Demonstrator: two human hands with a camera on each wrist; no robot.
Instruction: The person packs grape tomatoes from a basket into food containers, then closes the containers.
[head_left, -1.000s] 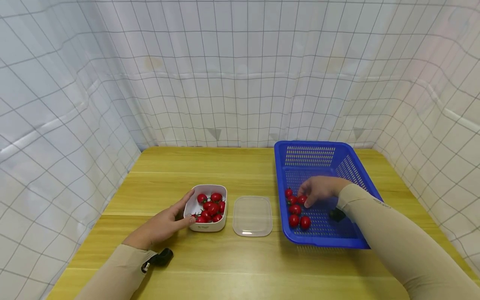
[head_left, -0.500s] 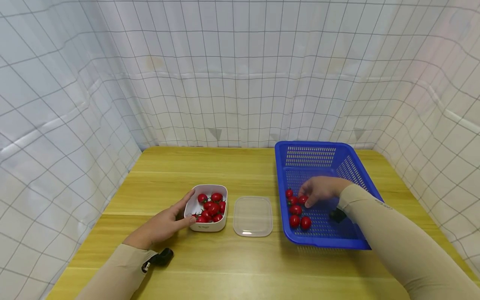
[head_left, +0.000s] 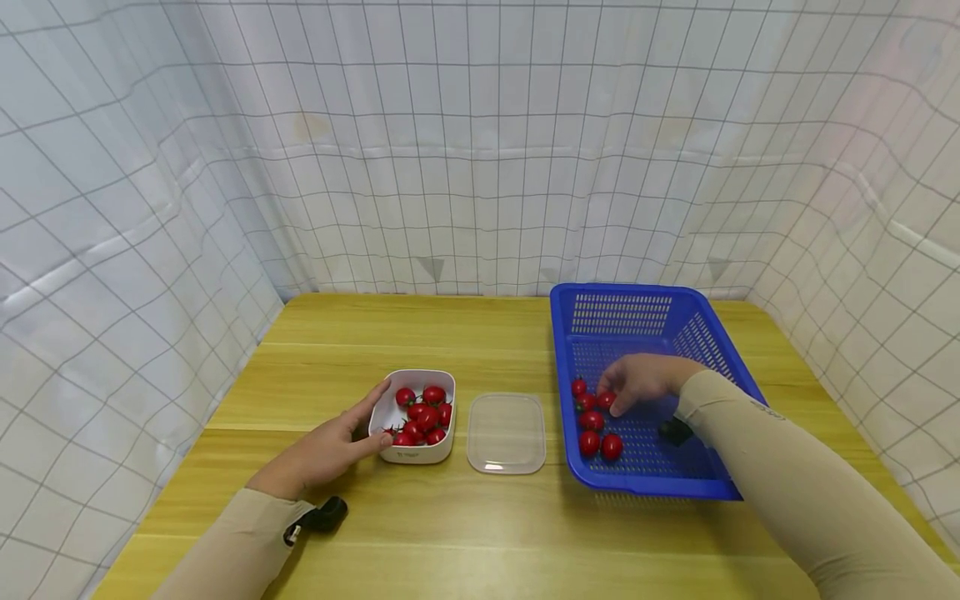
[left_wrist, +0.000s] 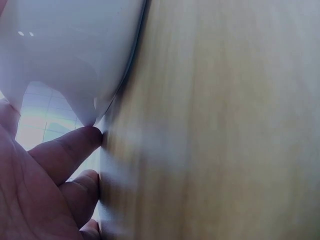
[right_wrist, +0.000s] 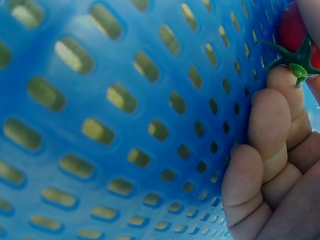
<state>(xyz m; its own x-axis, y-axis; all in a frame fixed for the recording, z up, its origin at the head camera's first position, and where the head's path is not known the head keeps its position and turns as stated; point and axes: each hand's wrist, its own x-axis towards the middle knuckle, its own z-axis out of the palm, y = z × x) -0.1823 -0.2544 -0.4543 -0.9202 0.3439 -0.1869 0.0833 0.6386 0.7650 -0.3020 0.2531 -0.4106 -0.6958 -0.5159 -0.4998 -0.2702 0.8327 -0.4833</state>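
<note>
In the head view my left hand (head_left: 324, 450) holds the left side of a white plastic box (head_left: 417, 454), thumb at the near rim and fingers along the left wall. Several cherry tomatoes (head_left: 426, 417) lie in that box. My right hand (head_left: 647, 377) reaches down into a blue perforated basket (head_left: 637, 485) and pinches a cherry tomato (right_wrist: 292, 27), whose green stem end faces the right wrist camera. Beside those fingers, more cherry tomatoes (head_left: 590, 420) lie along the basket's left side. In the left wrist view, fingertips (left_wrist: 90, 135) touch the box's lower wall.
Between box and basket, a clear square lid (head_left: 506, 433) lies flat on the wooden table (head_left: 465, 533). White grid-patterned curtains (head_left: 495, 167) enclose the table at the back and both sides. A dark wrist camera (head_left: 326, 515) sits under the left wrist.
</note>
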